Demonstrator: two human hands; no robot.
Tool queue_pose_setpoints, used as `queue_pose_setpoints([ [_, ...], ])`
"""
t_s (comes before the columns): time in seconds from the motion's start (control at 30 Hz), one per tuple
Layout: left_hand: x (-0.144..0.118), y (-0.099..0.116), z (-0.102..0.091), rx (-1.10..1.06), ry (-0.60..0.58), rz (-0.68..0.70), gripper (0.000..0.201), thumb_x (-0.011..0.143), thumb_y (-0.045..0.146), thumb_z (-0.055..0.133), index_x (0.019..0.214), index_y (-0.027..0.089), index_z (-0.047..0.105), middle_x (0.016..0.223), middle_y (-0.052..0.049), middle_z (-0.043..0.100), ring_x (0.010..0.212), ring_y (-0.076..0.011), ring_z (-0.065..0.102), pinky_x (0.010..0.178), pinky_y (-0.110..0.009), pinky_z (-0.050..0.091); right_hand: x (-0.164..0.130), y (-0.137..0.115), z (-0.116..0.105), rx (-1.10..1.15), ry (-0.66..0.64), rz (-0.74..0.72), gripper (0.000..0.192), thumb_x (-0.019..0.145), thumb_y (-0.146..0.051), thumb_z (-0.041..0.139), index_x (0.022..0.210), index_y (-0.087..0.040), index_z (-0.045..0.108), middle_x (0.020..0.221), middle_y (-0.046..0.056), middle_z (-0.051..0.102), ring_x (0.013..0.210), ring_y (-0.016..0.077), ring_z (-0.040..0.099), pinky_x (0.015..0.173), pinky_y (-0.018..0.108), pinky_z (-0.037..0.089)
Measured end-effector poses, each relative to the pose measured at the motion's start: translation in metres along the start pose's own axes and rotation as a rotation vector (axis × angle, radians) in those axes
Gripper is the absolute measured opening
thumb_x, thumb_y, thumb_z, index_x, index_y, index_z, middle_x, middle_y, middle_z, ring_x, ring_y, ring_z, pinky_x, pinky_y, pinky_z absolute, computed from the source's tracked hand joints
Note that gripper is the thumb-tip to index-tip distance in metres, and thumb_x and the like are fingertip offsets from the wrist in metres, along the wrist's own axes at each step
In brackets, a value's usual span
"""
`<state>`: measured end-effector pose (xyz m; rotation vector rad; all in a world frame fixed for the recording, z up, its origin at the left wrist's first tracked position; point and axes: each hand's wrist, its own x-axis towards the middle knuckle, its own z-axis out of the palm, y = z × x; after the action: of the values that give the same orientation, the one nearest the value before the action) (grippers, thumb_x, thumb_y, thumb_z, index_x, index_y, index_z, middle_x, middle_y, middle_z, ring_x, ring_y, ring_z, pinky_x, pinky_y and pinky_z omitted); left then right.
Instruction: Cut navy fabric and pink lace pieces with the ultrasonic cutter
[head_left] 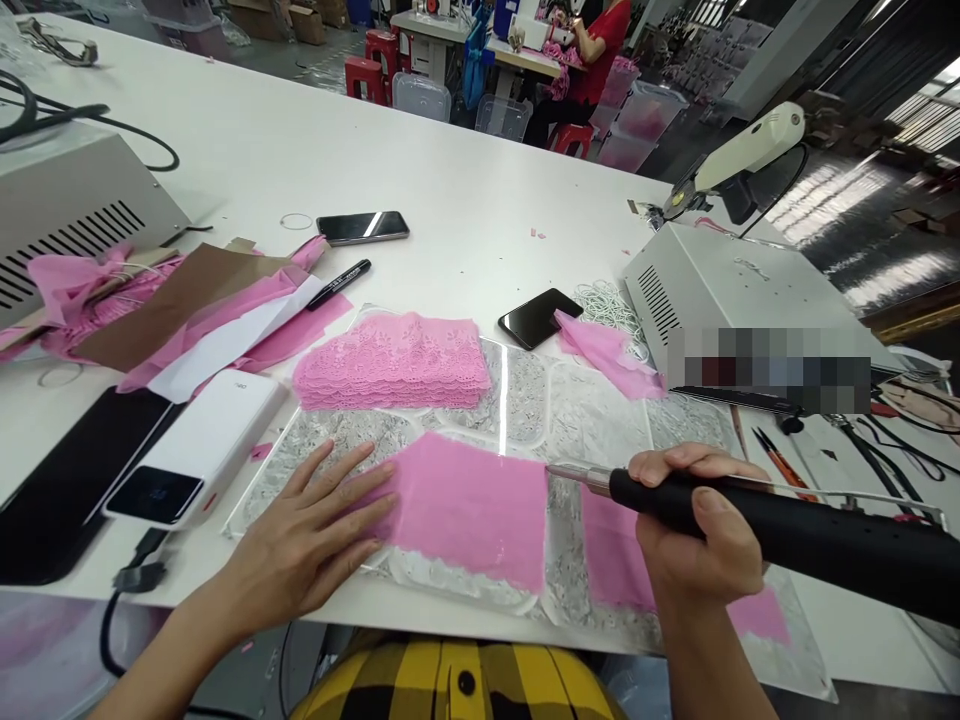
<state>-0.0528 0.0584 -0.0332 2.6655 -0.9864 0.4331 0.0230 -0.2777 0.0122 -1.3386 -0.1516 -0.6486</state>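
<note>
My left hand (315,535) lies flat, fingers spread, pressing the left edge of a pink lace piece (469,510) on a clear patterned plate (585,420). My right hand (697,535) grips a black-handled hot cutting tool (787,525); its metal tip (566,472) touches the lace piece's upper right corner. A second pink piece (611,555) lies under that hand. Behind sits a stack of pink lace (394,362).
A white power bank (199,450), a black tablet (67,480), a marker (339,284), two phones (363,227) (540,317), grey control boxes (720,290) (67,205), pink scraps (607,355), scissors (780,462). A person in red (592,50) sits at a far table.
</note>
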Motion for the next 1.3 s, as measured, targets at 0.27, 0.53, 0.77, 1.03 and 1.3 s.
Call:
queue_pose_setpoints([
  [0.27, 0.006, 0.011, -0.005, 0.001, 0.051, 0.017, 0.046, 0.089, 0.019, 0.058, 0.135, 0.019, 0.051, 0.146, -0.007, 0.047, 0.144, -0.0294, 0.029, 0.120, -0.055, 0.019, 0.002, -0.006, -0.006, 0.026, 0.013, 0.010, 0.013, 0.062, -0.021, 0.053, 0.074, -0.019, 0.058, 0.072, -0.001, 0.056, 0.050, 0.0133, 0.052, 0.049, 0.032, 0.045],
  [0.53, 0.035, 0.065, 0.006, -0.134, 0.002, 0.162, 0.035, 0.094, 0.023, 0.054, 0.127, 0.016, 0.057, 0.140, -0.004, 0.055, 0.143, -0.0213, 0.033, 0.124, -0.045, 0.013, -0.009, -0.016, -0.015, 0.049, -0.119, 0.035, 0.017, 0.064, -0.019, 0.051, 0.078, -0.018, 0.060, 0.074, 0.000, 0.057, 0.050, 0.0141, 0.052, 0.049, 0.034, 0.044],
  [0.77, 0.043, 0.071, 0.012, -0.168, -0.041, 0.187, 0.033, 0.094, 0.025, 0.054, 0.125, 0.015, 0.060, 0.137, -0.004, 0.057, 0.141, -0.0224, 0.036, 0.123, -0.045, 0.016, -0.013, -0.015, -0.014, 0.069, -0.141, 0.043, 0.017, 0.066, -0.017, 0.051, 0.080, -0.018, 0.060, 0.077, 0.000, 0.058, 0.052, 0.0140, 0.053, 0.050, 0.034, 0.045],
  [1.03, 0.041, 0.073, 0.016, -0.184, -0.047, 0.177, 0.033, 0.094, 0.026, 0.054, 0.125, 0.016, 0.060, 0.138, -0.004, 0.057, 0.142, -0.0229, 0.034, 0.123, -0.046, 0.015, -0.011, -0.015, -0.018, 0.080, -0.158, 0.059, 0.011, 0.068, -0.021, 0.057, 0.079, -0.019, 0.060, 0.075, -0.001, 0.058, 0.053, 0.0138, 0.053, 0.051, 0.034, 0.046],
  [1.3, 0.039, 0.074, 0.018, -0.199, -0.040, 0.167, 0.034, 0.094, 0.028, 0.054, 0.125, 0.016, 0.059, 0.139, -0.004, 0.056, 0.144, -0.0228, 0.030, 0.123, -0.046, 0.016, -0.023, -0.033, -0.029, 0.096, -0.184, 0.155, 0.012, 0.070, -0.026, 0.062, 0.080, -0.019, 0.060, 0.075, -0.001, 0.057, 0.051, 0.0129, 0.051, 0.049, 0.033, 0.045],
])
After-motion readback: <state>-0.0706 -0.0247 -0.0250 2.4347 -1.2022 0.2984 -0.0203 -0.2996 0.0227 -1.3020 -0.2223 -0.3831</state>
